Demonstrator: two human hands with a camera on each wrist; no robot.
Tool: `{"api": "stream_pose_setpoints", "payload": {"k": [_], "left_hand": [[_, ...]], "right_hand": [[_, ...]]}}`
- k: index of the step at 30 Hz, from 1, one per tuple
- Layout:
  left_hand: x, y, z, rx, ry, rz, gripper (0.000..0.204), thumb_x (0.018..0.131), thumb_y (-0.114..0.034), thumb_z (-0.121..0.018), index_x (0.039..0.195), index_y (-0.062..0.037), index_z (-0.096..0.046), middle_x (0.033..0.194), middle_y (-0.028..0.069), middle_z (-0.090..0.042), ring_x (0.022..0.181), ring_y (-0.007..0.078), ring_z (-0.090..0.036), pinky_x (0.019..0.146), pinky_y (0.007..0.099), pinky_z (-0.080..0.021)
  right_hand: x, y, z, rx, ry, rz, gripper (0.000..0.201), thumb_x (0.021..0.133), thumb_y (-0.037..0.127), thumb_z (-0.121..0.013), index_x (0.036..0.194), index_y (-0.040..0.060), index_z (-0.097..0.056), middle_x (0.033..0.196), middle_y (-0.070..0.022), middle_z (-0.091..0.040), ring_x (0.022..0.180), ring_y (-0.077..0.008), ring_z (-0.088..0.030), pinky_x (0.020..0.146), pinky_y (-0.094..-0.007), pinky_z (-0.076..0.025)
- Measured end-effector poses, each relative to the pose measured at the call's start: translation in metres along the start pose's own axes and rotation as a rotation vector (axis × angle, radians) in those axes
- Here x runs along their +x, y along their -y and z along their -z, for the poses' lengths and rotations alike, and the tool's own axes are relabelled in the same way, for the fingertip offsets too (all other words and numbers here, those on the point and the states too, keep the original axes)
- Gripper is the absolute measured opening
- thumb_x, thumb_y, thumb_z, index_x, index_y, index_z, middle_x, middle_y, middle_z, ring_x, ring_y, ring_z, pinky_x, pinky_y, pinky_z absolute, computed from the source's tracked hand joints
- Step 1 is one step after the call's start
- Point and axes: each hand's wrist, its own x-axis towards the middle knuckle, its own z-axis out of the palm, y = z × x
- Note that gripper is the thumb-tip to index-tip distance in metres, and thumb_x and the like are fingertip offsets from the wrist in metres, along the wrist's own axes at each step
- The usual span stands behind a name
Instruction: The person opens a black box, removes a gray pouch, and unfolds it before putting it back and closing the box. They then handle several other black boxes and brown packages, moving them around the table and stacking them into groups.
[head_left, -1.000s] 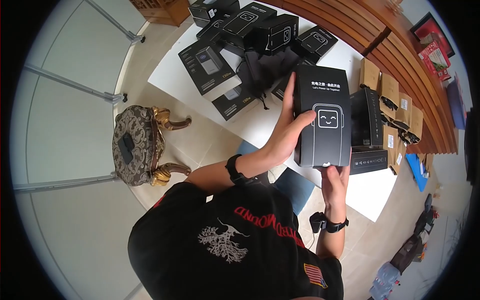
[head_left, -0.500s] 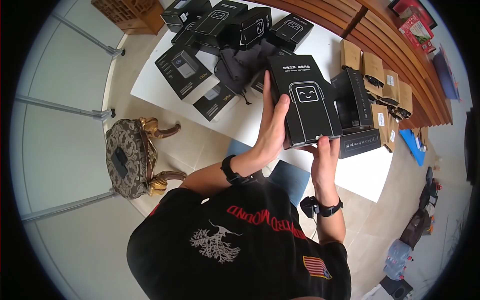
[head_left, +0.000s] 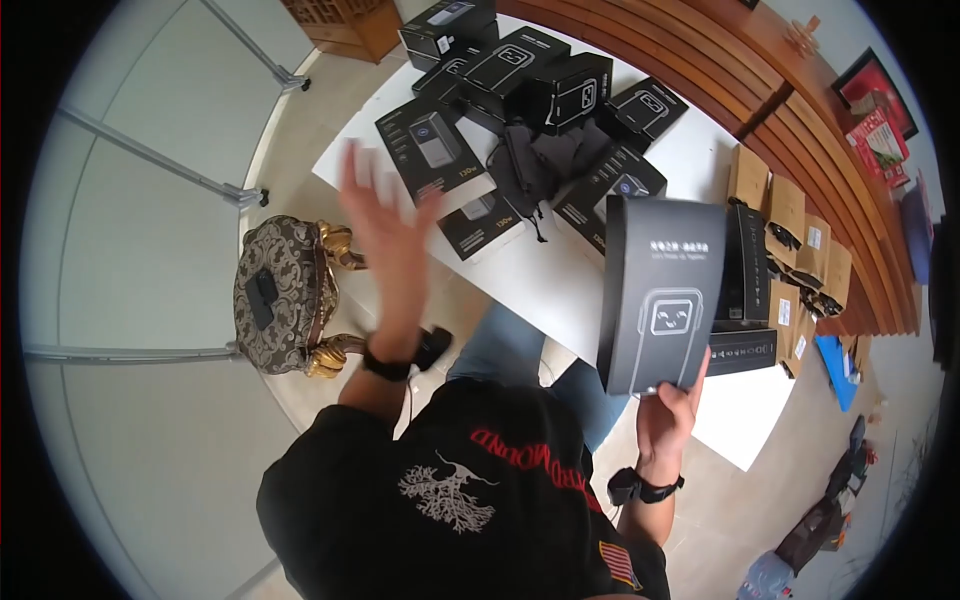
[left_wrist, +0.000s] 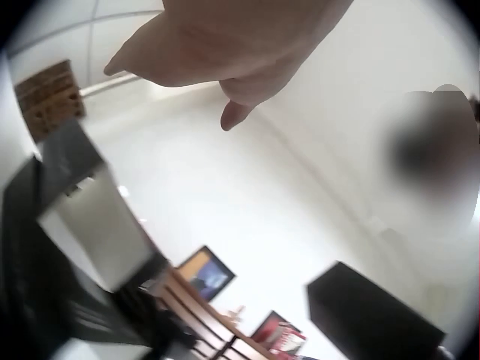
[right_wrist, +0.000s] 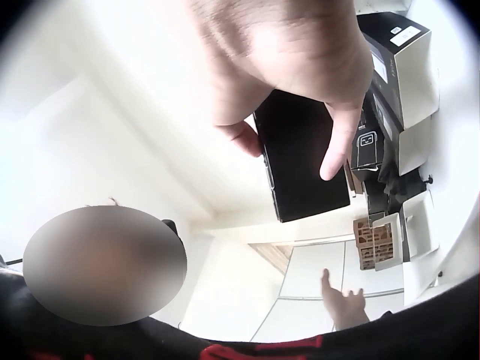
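My right hand (head_left: 668, 425) grips the lower end of a black box (head_left: 668, 290) printed with white lettering and a smiling device outline. The box is held up over the right part of the table. In the right wrist view, thumb and fingers of the right hand (right_wrist: 292, 52) take the box (right_wrist: 304, 161) from opposite sides. Off to the left, apart from the box, my left hand (head_left: 388, 235) is raised with spread fingers, blurred in the head view. The left wrist view shows this hand (left_wrist: 232, 37) holding nothing, with the black box (left_wrist: 367, 311) at lower right.
Several black boxes (head_left: 515, 65) and a dark cloth pouch (head_left: 525, 170) lie on the white table (head_left: 480, 275). Brown paper packets (head_left: 785, 205) line its right side, beside more black boxes (head_left: 745, 350). A patterned stool (head_left: 275, 295) stands on the left.
My left hand has let go of the black box and swung away to the left, fingers spread. The right hand now holds the box alone. A box on the table behind it shows more.
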Motion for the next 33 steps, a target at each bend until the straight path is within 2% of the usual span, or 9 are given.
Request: {"api": "stream_pose_setpoints", "payload": {"k": [4,7,9,13,19,21,27,30,33], "left_hand": [[0.051,0.053,0.042,0.104,-0.174,0.271,0.097,0.081,-0.009,-0.075,0.152,-0.0042,-0.009,0.148,0.0201,-0.033,0.133,0.0278,-0.041,0.106,0.0444,-0.037],[0.061,0.096,0.055,0.206,-0.051,0.455,0.096,0.082,-0.01,-0.074,0.152,-0.0062,-0.008,0.135,0.0182,-0.047,0.123,0.0262,-0.05,0.101,0.0432,-0.041],[0.062,0.094,0.059,-0.154,0.016,0.706,0.094,0.082,-0.009,-0.071,0.152,-0.0091,-0.009,0.13,0.0179,-0.053,0.117,0.0251,-0.055,0.099,0.04,-0.043],[0.076,0.129,0.09,-0.431,-0.047,0.656,0.089,0.083,-0.004,-0.066,0.152,-0.0098,-0.01,0.132,0.0195,-0.055,0.117,0.0249,-0.056,0.095,0.038,-0.046],[0.108,0.111,0.076,-0.154,0.043,0.627,0.114,0.078,-0.05,-0.075,0.155,-0.0091,-0.002,0.144,0.0241,-0.039,0.13,0.0308,-0.044,0.106,0.0413,-0.036],[0.127,0.111,0.074,-0.022,0.305,0.671,0.116,0.079,-0.055,-0.073,0.155,-0.0076,0.0,0.142,0.0234,-0.04,0.128,0.0319,-0.045,0.106,0.0415,-0.036],[0.128,0.083,0.058,0.434,0.388,0.354,0.089,0.084,-0.05,-0.069,0.15,-0.0051,-0.03,0.149,0.0229,-0.036,0.139,0.0272,-0.036,0.11,0.0362,-0.033],[0.111,0.026,0.04,0.58,0.769,0.34,0.088,0.08,-0.043,-0.075,0.148,-0.0057,-0.034,0.151,0.0186,-0.037,0.11,0.0246,-0.061,0.09,0.0334,-0.049],[0.111,0.041,0.043,0.771,0.87,0.304,0.092,0.076,-0.045,-0.078,0.149,-0.0104,-0.035,0.149,0.0172,-0.04,0.096,0.0207,-0.065,0.082,0.0333,-0.051]], "right_hand": [[-0.003,-0.007,0.013,0.023,0.053,-0.024,0.082,0.072,0.018,-0.068,0.146,0.007,-0.034,0.135,-0.0094,-0.048,0.125,-0.0232,-0.045,0.105,-0.0357,-0.036],[0.0,-0.008,-0.005,-0.03,0.056,-0.005,0.082,0.073,0.021,-0.071,0.146,0.0072,-0.034,0.136,-0.0089,-0.047,0.126,-0.0231,-0.044,0.105,-0.0355,-0.035],[0.001,-0.009,-0.012,0.006,0.019,0.008,0.083,0.071,0.015,-0.072,0.143,0.0039,-0.033,0.132,-0.0106,-0.048,0.124,-0.0237,-0.045,0.107,-0.0332,-0.031],[0.0,-0.015,-0.006,-0.037,0.011,0.03,0.084,0.071,0.016,-0.074,0.144,0.0039,-0.034,0.134,-0.0107,-0.048,0.126,-0.0242,-0.044,0.108,-0.0343,-0.03],[-0.001,-0.014,0.002,-0.047,-0.035,-0.019,0.083,0.072,0.013,-0.071,0.145,0.0051,-0.033,0.135,-0.0104,-0.047,0.126,-0.0247,-0.043,0.109,-0.0345,-0.029],[-0.002,-0.013,0.002,-0.054,-0.026,-0.03,0.083,0.072,0.012,-0.071,0.145,0.0057,-0.033,0.135,-0.0104,-0.047,0.127,-0.0249,-0.043,0.109,-0.0347,-0.029],[0.001,-0.018,0.003,-0.052,-0.08,0.022,0.084,0.073,0.012,-0.069,0.147,0.0078,-0.031,0.139,-0.0114,-0.044,0.129,-0.0262,-0.041,0.109,-0.0367,-0.029],[-0.001,-0.017,0.002,-0.045,-0.089,0.024,0.084,0.073,0.012,-0.069,0.148,0.0079,-0.031,0.139,-0.0115,-0.044,0.129,-0.026,-0.042,0.109,-0.0365,-0.03],[0.005,-0.018,-0.001,0.001,-0.102,-0.012,0.083,0.074,0.012,-0.069,0.148,0.008,-0.03,0.138,-0.0113,-0.044,0.128,-0.0254,-0.042,0.108,-0.0357,-0.031]]}}
